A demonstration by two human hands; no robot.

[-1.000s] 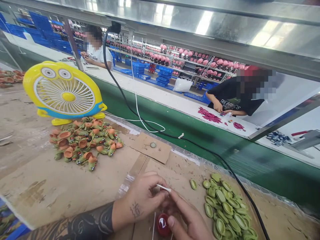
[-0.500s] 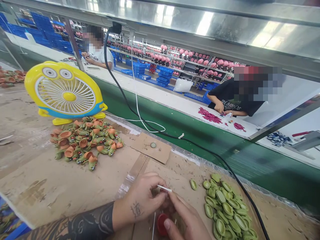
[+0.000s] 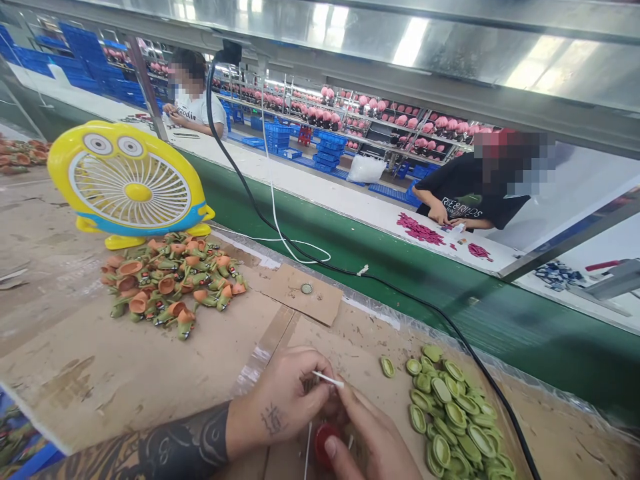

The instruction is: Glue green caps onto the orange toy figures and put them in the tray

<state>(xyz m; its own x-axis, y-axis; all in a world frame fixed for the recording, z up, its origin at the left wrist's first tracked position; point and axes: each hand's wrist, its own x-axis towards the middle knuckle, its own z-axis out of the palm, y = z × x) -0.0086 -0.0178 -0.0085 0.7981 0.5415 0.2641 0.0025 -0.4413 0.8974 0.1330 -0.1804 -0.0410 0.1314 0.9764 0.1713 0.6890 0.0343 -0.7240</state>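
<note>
1. Left hand [image 3: 280, 395] was curled at a thin white stick [image 3: 328, 379], six o'clock — whether gripping, I couldn't tell.
2. Right hand [image 3: 377, 437] had its thumb on a round red piece [image 3: 323, 432], six o'clock — grasp unclear.

white stick [image 3: 328, 379] between left hand [image 3: 285, 403] and right hand [image 3: 375, 433]; red object [image 3: 321, 440] just below.

Two hands [image 3: 285, 407], one short white stick [image 3: 327, 379], one red round thing [image 3: 324, 435], one fan [image 3: 137, 193], one bottle cap [image 3: 307, 288], one black cable [image 3: 211, 100] and two co-workers [image 3: 465, 190]; one heap of green ovals [image 3: 455, 415], too crowded to count, plus a single oval [image 3: 387, 367] lying apart.
</note>
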